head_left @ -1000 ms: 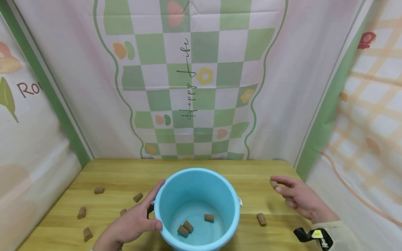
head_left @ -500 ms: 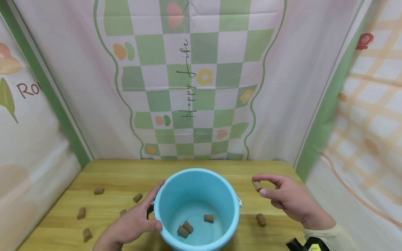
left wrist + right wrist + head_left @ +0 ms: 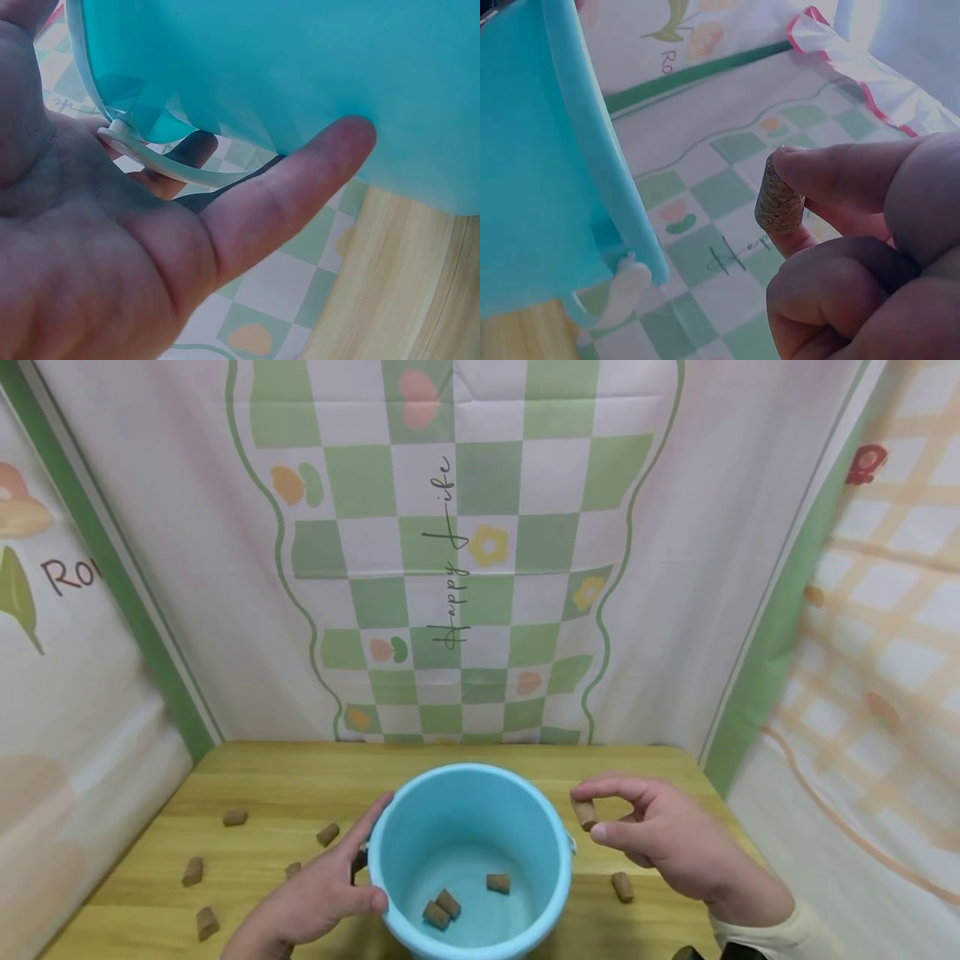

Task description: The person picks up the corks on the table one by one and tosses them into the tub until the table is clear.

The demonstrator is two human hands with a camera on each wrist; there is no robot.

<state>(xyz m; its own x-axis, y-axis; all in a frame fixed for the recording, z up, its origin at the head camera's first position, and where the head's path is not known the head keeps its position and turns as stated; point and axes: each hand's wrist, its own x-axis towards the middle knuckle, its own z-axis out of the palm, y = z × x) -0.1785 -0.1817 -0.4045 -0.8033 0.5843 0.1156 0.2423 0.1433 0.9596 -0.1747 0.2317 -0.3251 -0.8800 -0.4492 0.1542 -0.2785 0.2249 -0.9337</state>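
A light blue bucket [image 3: 470,860] stands on the wooden table, with several brown corks [image 3: 498,883] on its floor. My left hand [image 3: 318,893] rests on the bucket's left side, thumb at the near rim and fingers spread along the outside. In the left wrist view, one straight finger [image 3: 292,195] presses the bucket wall below the white handle [image 3: 161,161]. Just right of the bucket, my right hand [image 3: 663,835] pinches a cork [image 3: 583,812] between thumb and index finger. The right wrist view shows this cork [image 3: 778,199] held upright, apart from the rim.
Several loose corks lie on the table [image 3: 277,768] left of the bucket, one [image 3: 291,868] partly behind my left hand. Another cork [image 3: 622,887] lies to the right, below my right hand. Patterned cloth [image 3: 480,610] hangs behind the table and on both sides.
My right hand has moved left toward the bucket, carrying the pinched cork. My left hand, the bucket and the other corks stay where they were.
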